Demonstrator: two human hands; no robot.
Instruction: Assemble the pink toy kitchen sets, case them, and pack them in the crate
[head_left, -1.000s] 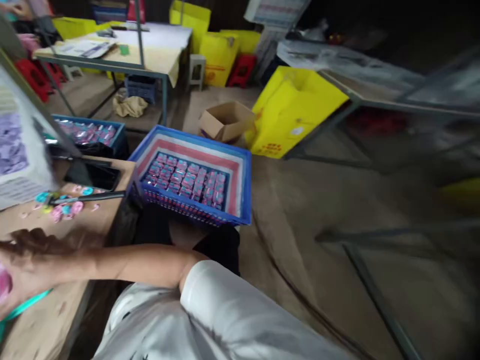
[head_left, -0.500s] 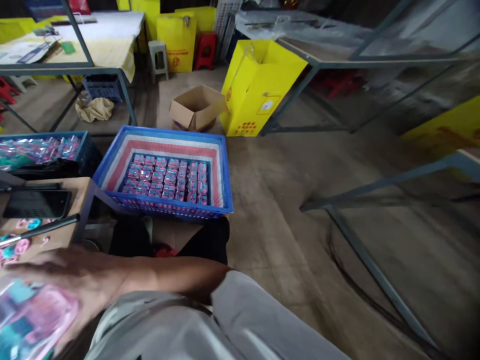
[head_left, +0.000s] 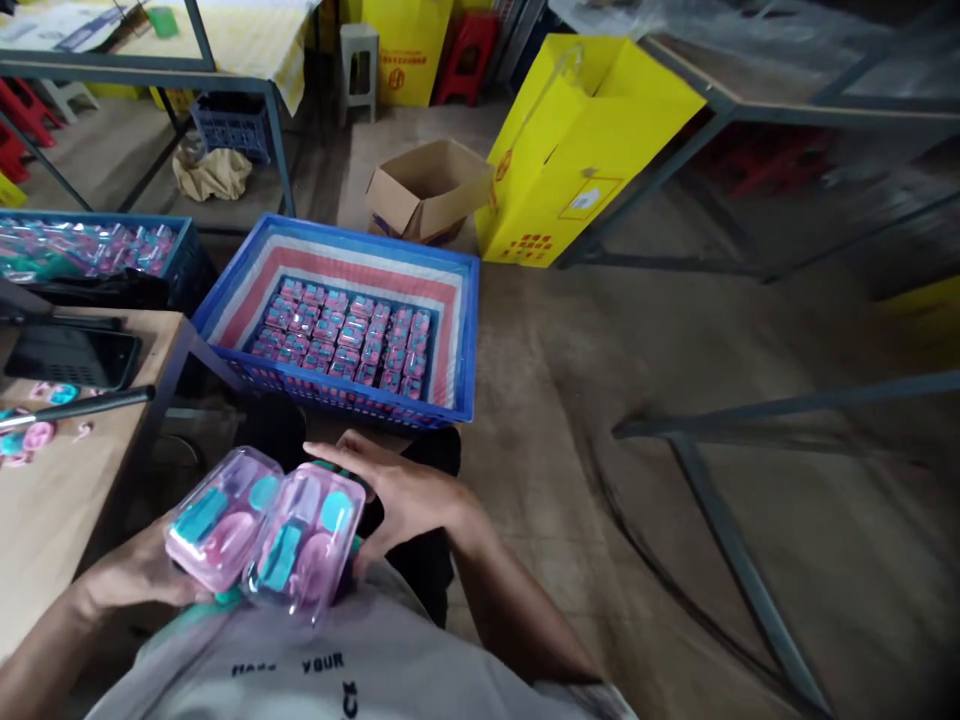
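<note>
Two clear plastic packs with pink and teal pieces inside are side by side in front of my shirt. My left hand [head_left: 139,570] grips the left pack [head_left: 225,520] from its left side and underneath. Around the far right side of the right pack [head_left: 306,540] curves my right hand [head_left: 405,490], its index finger stretched along the top edge; the undersides of both packs are hidden. Beyond my knees, a blue crate [head_left: 345,390] with a striped lining holds rows of similar packs [head_left: 345,335].
On the wooden table [head_left: 45,530] at left lie a phone [head_left: 71,355], a pen-like black tool [head_left: 97,402] and loose pink and teal pieces. Another crate [head_left: 196,260] of packs stands behind it. An open cardboard box [head_left: 424,205], a yellow bag [head_left: 559,160] and metal table frames [head_left: 720,520] stand around.
My right arm has swung back from the table side at left to the middle. Both hands and the two packs are now before my shirt. The view has shifted slightly left and down.
</note>
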